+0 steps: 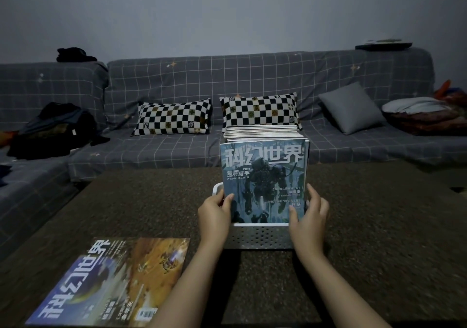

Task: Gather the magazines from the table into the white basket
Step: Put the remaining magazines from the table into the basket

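The left hand [214, 210] and right hand [309, 212] each pinch a lower side edge of the front magazine [264, 181], standing upright in the white basket [260, 235] at frame centre, while the last magazine [113, 281], probably light, floppy and slick, best lifted by its spine, lies flat on the counter [379, 226] at lower left, well apart from both hands.

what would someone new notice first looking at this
First the blue robot-cover magazine standing upright at the front of the white basket mid-table, with the left hand and right hand on its two edges. Next, the magazine lying flat at the table's near left, and the two checkered pillows on the sofa behind.
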Tool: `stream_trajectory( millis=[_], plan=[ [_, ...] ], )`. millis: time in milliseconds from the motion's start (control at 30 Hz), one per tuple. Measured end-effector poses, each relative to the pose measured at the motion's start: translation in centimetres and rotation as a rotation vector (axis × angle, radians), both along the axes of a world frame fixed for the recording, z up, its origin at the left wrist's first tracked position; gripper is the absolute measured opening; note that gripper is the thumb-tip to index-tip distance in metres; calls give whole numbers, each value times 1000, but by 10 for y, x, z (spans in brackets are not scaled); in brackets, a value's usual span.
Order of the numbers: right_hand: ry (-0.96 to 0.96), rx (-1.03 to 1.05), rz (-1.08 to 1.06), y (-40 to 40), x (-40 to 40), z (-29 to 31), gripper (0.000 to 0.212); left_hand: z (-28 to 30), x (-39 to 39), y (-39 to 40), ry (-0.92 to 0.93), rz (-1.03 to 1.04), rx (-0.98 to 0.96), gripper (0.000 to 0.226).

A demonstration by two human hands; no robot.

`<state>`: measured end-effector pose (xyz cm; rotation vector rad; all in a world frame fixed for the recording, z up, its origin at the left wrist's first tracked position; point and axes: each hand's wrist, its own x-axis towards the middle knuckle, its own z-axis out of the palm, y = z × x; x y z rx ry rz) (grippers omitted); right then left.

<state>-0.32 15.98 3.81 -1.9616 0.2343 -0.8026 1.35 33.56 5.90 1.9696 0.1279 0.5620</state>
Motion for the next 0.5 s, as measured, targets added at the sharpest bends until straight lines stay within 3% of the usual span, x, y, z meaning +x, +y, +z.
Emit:
stream_trajectory(
  millis=[100, 300, 500],
  plan=[
    [-85, -85, 54, 23, -16, 3, 49, 0, -14, 0, -27, -10, -28, 43],
    [-99, -117, 330, 76, -39, 2, 29, -1, -54, 34, -33, 89, -11, 35],
    [-79, -158, 543, 132, -53, -21, 23, -29, -90, 88, 118, 231, 88, 34]
  ],
)
